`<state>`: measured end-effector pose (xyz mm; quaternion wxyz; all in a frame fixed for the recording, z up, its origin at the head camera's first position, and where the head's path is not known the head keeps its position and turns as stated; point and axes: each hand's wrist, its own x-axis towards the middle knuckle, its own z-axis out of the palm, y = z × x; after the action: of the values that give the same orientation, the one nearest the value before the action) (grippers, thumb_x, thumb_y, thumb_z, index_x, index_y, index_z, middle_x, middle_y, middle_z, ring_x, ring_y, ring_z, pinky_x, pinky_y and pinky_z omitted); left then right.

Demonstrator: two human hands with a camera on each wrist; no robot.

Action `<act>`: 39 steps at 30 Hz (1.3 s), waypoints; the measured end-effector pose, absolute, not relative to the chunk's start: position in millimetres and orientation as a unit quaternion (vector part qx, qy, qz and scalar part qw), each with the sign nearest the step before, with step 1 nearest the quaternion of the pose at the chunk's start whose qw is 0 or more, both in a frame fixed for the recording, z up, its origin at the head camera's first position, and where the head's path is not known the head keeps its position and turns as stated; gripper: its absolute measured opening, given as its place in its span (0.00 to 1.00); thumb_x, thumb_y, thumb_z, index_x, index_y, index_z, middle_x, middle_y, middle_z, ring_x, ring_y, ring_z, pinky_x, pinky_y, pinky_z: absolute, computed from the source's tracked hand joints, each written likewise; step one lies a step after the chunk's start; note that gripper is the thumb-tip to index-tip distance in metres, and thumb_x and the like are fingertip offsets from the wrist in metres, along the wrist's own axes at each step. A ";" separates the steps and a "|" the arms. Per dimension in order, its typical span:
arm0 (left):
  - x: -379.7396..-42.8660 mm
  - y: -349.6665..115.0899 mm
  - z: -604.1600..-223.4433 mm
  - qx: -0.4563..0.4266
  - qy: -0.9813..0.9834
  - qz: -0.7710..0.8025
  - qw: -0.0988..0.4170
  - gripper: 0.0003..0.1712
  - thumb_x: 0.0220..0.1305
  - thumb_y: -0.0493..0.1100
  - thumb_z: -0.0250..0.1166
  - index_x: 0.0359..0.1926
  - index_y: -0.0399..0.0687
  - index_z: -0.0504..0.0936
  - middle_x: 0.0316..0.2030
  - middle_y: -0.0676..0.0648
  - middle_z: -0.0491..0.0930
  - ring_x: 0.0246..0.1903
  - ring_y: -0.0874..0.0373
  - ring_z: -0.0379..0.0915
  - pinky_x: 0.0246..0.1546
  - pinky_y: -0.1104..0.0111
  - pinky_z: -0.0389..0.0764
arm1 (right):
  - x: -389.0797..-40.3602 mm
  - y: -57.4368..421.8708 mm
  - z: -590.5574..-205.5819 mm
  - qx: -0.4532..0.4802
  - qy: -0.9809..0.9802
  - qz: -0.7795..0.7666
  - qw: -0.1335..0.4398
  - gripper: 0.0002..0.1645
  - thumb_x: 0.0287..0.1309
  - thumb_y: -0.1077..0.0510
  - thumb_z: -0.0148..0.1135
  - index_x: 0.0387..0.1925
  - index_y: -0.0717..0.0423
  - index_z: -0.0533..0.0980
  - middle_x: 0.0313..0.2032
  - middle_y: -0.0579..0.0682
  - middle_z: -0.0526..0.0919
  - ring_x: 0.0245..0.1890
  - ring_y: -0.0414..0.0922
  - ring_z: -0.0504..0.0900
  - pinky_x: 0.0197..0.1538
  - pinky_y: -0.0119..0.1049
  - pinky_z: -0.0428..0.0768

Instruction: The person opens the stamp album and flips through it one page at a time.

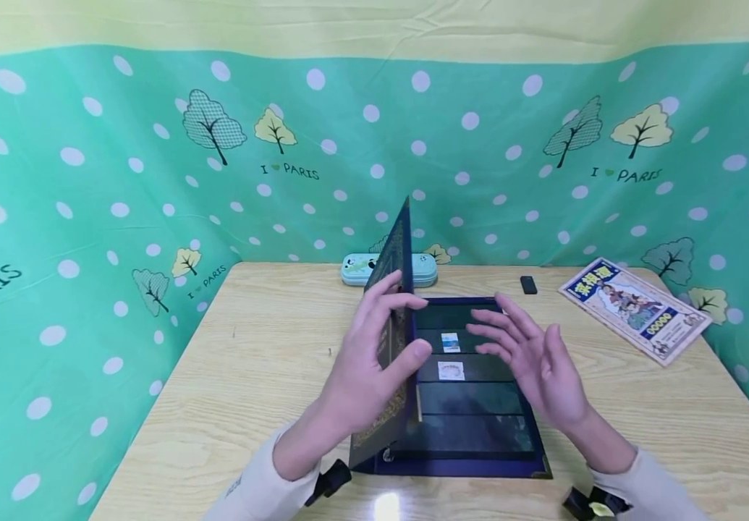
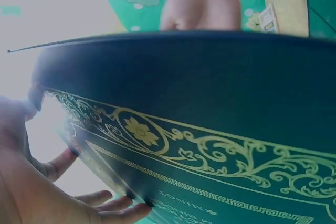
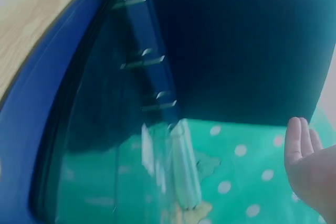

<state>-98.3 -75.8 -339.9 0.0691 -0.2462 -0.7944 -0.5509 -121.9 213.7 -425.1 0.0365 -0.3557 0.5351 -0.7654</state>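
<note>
A dark stamp album (image 1: 472, 434) lies opened on the table, its page lined with horizontal pocket strips. A blue stamp (image 1: 450, 342) and a pale stamp (image 1: 451, 371) sit in the strips. The front cover (image 2: 220, 103), dark with gold scrollwork, stands nearly upright along the left side. My left hand (image 1: 364, 369) is at the cover's outer face with spread fingers, fingertips right at its surface in the left wrist view. Over the right edge of the page is my right hand (image 1: 540, 362), fingers relaxed and holding nothing. Metal rings (image 3: 152, 59) show along the spine in the right wrist view.
A light blue pencil case (image 1: 425, 270) lies at the back, partly hidden by the cover. A small black object (image 1: 528, 284) lies to its right. Further right is a printed booklet (image 1: 635, 311). A patterned green cloth (image 1: 478, 159) hangs behind the table (image 1: 250, 369).
</note>
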 end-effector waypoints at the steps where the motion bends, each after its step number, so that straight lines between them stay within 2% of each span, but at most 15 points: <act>1: -97.6 -78.9 -339.6 -0.243 -0.790 -0.558 0.074 0.31 0.78 0.71 0.61 0.70 0.61 0.80 0.86 0.54 0.56 0.86 0.47 0.52 0.77 0.29 0.60 | -123.4 216.8 -428.0 -0.348 0.540 -0.766 0.030 0.43 0.88 0.43 0.06 0.91 0.61 0.40 0.81 0.58 0.68 0.78 0.50 0.73 0.74 0.39 0.77; 5: -95.4 -93.9 -339.5 -0.238 -0.767 -0.588 0.091 0.28 0.80 0.63 0.64 0.71 0.55 0.80 0.85 0.48 0.60 0.83 0.44 0.59 0.77 0.35 0.66 | -128.9 227.1 -438.0 -0.320 0.567 -0.759 0.012 0.41 0.90 0.46 0.10 0.90 0.61 0.43 0.79 0.55 0.72 0.76 0.48 0.75 0.72 0.37 0.78; 7: -95.3 -102.7 -340.5 -0.242 -0.753 -0.604 0.100 0.28 0.81 0.56 0.65 0.73 0.50 0.78 0.84 0.44 0.63 0.81 0.43 0.62 0.76 0.37 0.71 | -130.8 231.6 -441.8 -0.297 0.597 -0.745 0.005 0.38 0.92 0.50 0.15 0.90 0.61 0.45 0.77 0.54 0.73 0.75 0.45 0.77 0.72 0.35 0.78; 11: -96.6 -123.6 -343.2 -0.246 -0.731 -0.628 0.102 0.31 0.81 0.44 0.62 0.81 0.47 0.72 0.82 0.42 0.67 0.80 0.43 0.64 0.74 0.45 0.76 | -133.4 239.7 -449.0 -0.237 0.702 -0.672 0.008 0.34 0.92 0.60 0.35 0.90 0.58 0.49 0.78 0.57 0.72 0.75 0.37 0.74 0.72 0.26 0.73; 12: -97.2 -129.1 -343.6 -0.248 -0.728 -0.631 0.099 0.33 0.81 0.41 0.61 0.83 0.46 0.70 0.82 0.41 0.67 0.80 0.41 0.65 0.73 0.49 0.78 | -133.9 241.5 -450.8 -0.227 0.731 -0.644 0.013 0.36 0.90 0.62 0.41 0.90 0.58 0.49 0.79 0.60 0.70 0.76 0.41 0.73 0.72 0.24 0.71; 14: -98.1 -140.3 -344.1 -0.250 -0.729 -0.630 0.094 0.36 0.81 0.38 0.57 0.85 0.49 0.66 0.82 0.40 0.67 0.80 0.39 0.65 0.74 0.58 0.76 | -134.1 244.9 -455.0 -0.209 0.779 -0.590 0.033 0.40 0.87 0.63 0.50 0.90 0.58 0.50 0.81 0.64 0.66 0.81 0.51 0.67 0.79 0.39 0.70; 16: -98.7 -150.2 -344.4 -0.252 -0.727 -0.632 0.091 0.38 0.80 0.36 0.54 0.87 0.51 0.64 0.82 0.38 0.66 0.80 0.38 0.65 0.74 0.66 0.75 | -133.8 248.8 -460.6 -0.199 0.813 -0.545 0.055 0.44 0.83 0.62 0.58 0.90 0.57 0.51 0.83 0.67 0.61 0.84 0.63 0.60 0.82 0.59 0.64; 18: -99.5 -158.9 -345.5 -0.255 -0.725 -0.633 0.092 0.39 0.80 0.35 0.51 0.88 0.52 0.62 0.82 0.37 0.66 0.80 0.40 0.65 0.73 0.70 0.74 | -134.3 252.3 -466.7 -0.195 0.836 -0.508 0.071 0.47 0.81 0.60 0.63 0.90 0.58 0.52 0.85 0.70 0.57 0.83 0.76 0.52 0.78 0.78 0.57; 19: -99.7 -162.9 -346.4 -0.253 -0.722 -0.638 0.091 0.39 0.80 0.35 0.49 0.88 0.53 0.62 0.82 0.37 0.66 0.80 0.43 0.66 0.74 0.70 0.73 | -134.3 254.1 -470.0 -0.194 0.843 -0.496 0.079 0.47 0.80 0.59 0.64 0.89 0.58 0.52 0.85 0.70 0.55 0.84 0.77 0.49 0.74 0.85 0.52; 24: -99.4 -178.8 -351.8 -0.234 -0.689 -0.681 0.080 0.39 0.79 0.38 0.46 0.89 0.52 0.61 0.83 0.42 0.67 0.78 0.54 0.70 0.69 0.70 0.77 | -133.5 262.4 -482.3 -0.215 0.877 -0.418 0.096 0.51 0.77 0.52 0.71 0.88 0.62 0.56 0.85 0.72 0.52 0.83 0.79 0.48 0.75 0.84 0.54; 29: -103.0 -189.6 -360.1 -0.257 -0.628 -0.732 0.065 0.38 0.82 0.41 0.44 0.89 0.49 0.58 0.84 0.47 0.66 0.79 0.56 0.67 0.72 0.70 0.75 | -129.9 268.9 -486.3 -0.225 0.902 -0.353 0.106 0.56 0.71 0.44 0.76 0.87 0.62 0.60 0.86 0.71 0.53 0.83 0.79 0.49 0.74 0.84 0.54; 34: -115.2 -200.2 -373.3 -0.315 -0.502 -0.805 0.019 0.34 0.87 0.41 0.43 0.89 0.49 0.59 0.85 0.51 0.64 0.81 0.59 0.63 0.77 0.69 0.69 | -126.5 277.9 -486.4 -0.221 0.916 -0.315 0.114 0.61 0.67 0.38 0.78 0.87 0.61 0.60 0.87 0.69 0.51 0.85 0.75 0.49 0.80 0.78 0.46; 37: -121.8 -208.7 -382.6 -0.355 -0.403 -0.844 -0.013 0.34 0.87 0.37 0.43 0.89 0.44 0.57 0.86 0.49 0.62 0.83 0.57 0.60 0.81 0.68 0.64 | -125.1 285.7 -485.4 -0.218 0.915 -0.320 0.114 0.61 0.66 0.38 0.78 0.87 0.61 0.60 0.87 0.68 0.51 0.85 0.74 0.49 0.85 0.70 0.42; 39: -124.4 -214.5 -389.1 -0.371 -0.311 -0.874 -0.054 0.35 0.86 0.34 0.43 0.89 0.39 0.56 0.86 0.46 0.61 0.83 0.54 0.60 0.82 0.66 0.62 | -124.6 291.6 -485.2 -0.215 0.915 -0.321 0.115 0.61 0.65 0.37 0.78 0.87 0.59 0.60 0.87 0.67 0.51 0.85 0.74 0.49 0.85 0.68 0.41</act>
<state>-124.4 -214.5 -389.1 -0.0537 -0.3706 -0.3109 -0.8736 -124.6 291.6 -485.2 0.1149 -0.2147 0.9152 -0.3212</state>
